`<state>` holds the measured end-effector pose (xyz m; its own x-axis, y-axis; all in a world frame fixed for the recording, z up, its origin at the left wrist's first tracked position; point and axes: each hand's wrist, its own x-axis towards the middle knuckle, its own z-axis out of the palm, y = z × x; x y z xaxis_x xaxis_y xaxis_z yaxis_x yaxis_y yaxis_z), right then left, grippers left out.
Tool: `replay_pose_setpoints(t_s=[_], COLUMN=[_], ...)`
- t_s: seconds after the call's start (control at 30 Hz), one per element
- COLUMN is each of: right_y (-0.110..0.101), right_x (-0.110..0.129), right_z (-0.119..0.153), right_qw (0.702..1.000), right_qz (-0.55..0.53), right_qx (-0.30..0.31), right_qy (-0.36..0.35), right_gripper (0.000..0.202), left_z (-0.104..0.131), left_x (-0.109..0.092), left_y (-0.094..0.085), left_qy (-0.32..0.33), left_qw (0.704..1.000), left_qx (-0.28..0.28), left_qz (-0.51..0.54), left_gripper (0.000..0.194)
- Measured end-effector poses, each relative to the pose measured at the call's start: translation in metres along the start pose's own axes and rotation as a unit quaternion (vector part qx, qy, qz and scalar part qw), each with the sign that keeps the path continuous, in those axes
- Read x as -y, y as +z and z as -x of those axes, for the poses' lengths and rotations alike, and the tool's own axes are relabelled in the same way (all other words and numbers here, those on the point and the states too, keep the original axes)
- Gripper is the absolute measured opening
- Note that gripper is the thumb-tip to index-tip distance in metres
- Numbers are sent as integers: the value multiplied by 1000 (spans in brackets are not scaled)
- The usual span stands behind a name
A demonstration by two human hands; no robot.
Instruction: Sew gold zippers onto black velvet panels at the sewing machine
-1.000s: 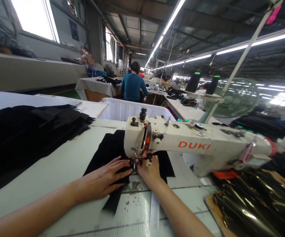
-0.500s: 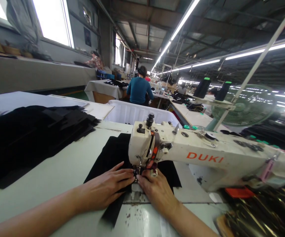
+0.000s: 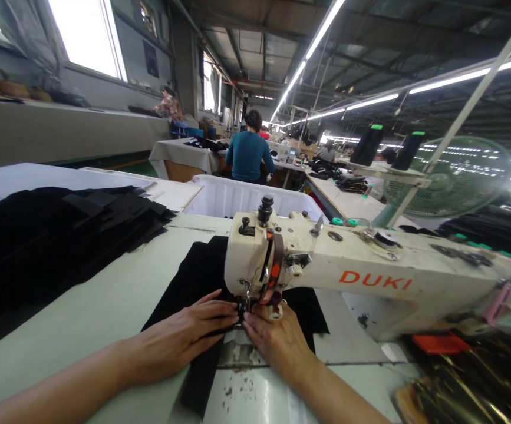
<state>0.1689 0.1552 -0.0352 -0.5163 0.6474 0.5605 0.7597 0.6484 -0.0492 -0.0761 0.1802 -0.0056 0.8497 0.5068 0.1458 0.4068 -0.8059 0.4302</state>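
Black fabric (image 3: 195,274) lies on the pale green table, running under the head of a white sewing machine (image 3: 326,253). My left hand (image 3: 184,330) rests on the fabric just left of the needle area, fingers spread with the thumb apart. My right hand (image 3: 279,338) is right of the presser foot, its thumb and fingers pressed close together at the fabric edge. What lies between those fingers is too small to make out. The fingertips of both hands are close to each other beside the foot.
A pile of black cut pieces (image 3: 61,235) covers the left of the table. Behind the machine stands a white bin (image 3: 255,197). Dark shiny pieces (image 3: 471,383) and a red item (image 3: 441,343) lie at right. A person in teal (image 3: 249,154) sits ahead.
The view has shifted slightly. The black fabric's loose front end hangs closer to upright and a little further left. Both hands keep nearly the same place beside the foot.
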Motion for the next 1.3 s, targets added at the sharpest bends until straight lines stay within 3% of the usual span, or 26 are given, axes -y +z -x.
replay_pose_setpoints(t_s=[0.17,0.27,0.63,0.97,1.3], right_y=[1,0,-4,-3,-11], right_x=[1,-1,-7,-6,-5], right_z=[0,0,-2,0,-4], right_qw=[1000,1000,999,999,997], right_qz=[4,6,-17,-18,-38], right_qx=[-8,-17,-30,-39,-58], right_qy=[7,2,-9,21,28], right_gripper=[8,9,16,16,18], left_z=[-1,-1,-6,-5,-5], left_x=[0,2,5,6,3], left_y=[1,3,1,4,0], left_qy=[51,56,52,50,29], left_qw=[995,993,996,994,996], left_qx=[39,41,-12,-40,-24], left_qz=[-74,-97,-76,-89,-76], left_gripper=[69,73,68,60,53])
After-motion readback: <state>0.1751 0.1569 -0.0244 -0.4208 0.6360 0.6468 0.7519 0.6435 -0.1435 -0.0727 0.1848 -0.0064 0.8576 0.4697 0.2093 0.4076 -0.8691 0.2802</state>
